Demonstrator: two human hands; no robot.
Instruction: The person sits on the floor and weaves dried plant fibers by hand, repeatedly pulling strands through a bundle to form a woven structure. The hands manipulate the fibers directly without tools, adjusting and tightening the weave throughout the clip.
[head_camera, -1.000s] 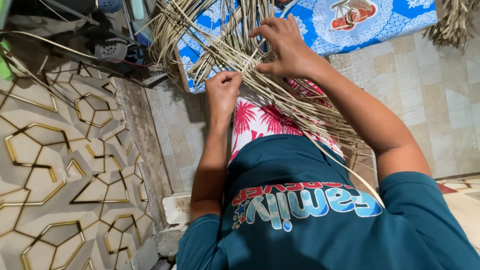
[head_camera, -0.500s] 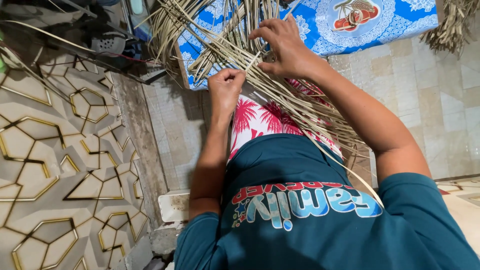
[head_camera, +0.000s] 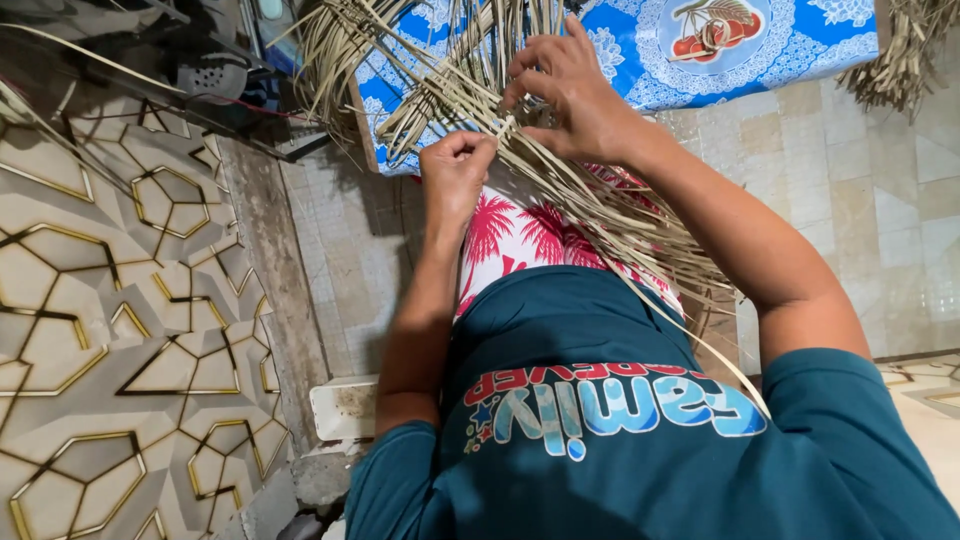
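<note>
Since the earlier frames the left hand (head_camera: 455, 172) has drawn slightly back toward the body and its fist has tightened, while the right hand (head_camera: 570, 95) has stayed at the same spot on the weave (head_camera: 470, 95).

The weave, a loose mat of pale dried strips, lies across the person's lap and spreads up over the blue cloth (head_camera: 700, 45). The left hand is closed, thumb and fingers pinching one strip at the weave's near edge. The right hand sits just beyond it, fingers curled and pressed together on the crossing strips, thumb tucked under; which strip it grips cannot be told. The two hands are just beside each other, nearly touching.

Long loose strips (head_camera: 660, 250) trail from the weave down over the red-and-white shorts (head_camera: 520, 235) and past the right forearm, covering part of the lap. The teal shirt (head_camera: 600, 420) fills the view below the weave and hides the legs.

Left of the weave a dark shelf (head_camera: 200, 70) holds a grey perforated thing, too shadowed to identify. Below that, a wall panel (head_camera: 110, 300) with gold geometric lines runs along the left. Right of the weave lies pale tiled floor (head_camera: 860, 200), and another bundle (head_camera: 905, 55) of dried strips sits at the far upper right, well apart from the hands.
</note>
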